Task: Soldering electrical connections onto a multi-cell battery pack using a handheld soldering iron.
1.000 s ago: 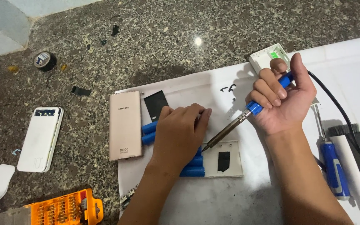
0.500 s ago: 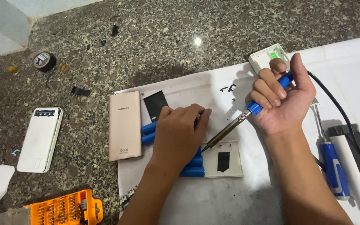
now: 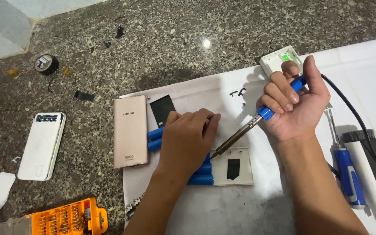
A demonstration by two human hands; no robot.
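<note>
My left hand (image 3: 187, 139) lies palm down on a row of blue cylindrical battery cells (image 3: 199, 174), pressing them to the white sheet (image 3: 240, 209). My right hand (image 3: 294, 102) grips the blue handle of a soldering iron (image 3: 249, 128). Its metal tip points down-left and meets the cells at the edge of my left hand. A black cord (image 3: 353, 113) runs from the iron off to the right. A flat white case panel (image 3: 236, 167) with a black square pad lies just right of the cells.
A rose-gold power bank shell (image 3: 130, 130) lies left of the cells, a white power bank (image 3: 42, 146) further left. An orange bit set (image 3: 66, 217) sits bottom left, black tape roll (image 3: 46, 64) top left, blue screwdriver (image 3: 347, 174) at right, small white box (image 3: 279, 61) behind my right hand.
</note>
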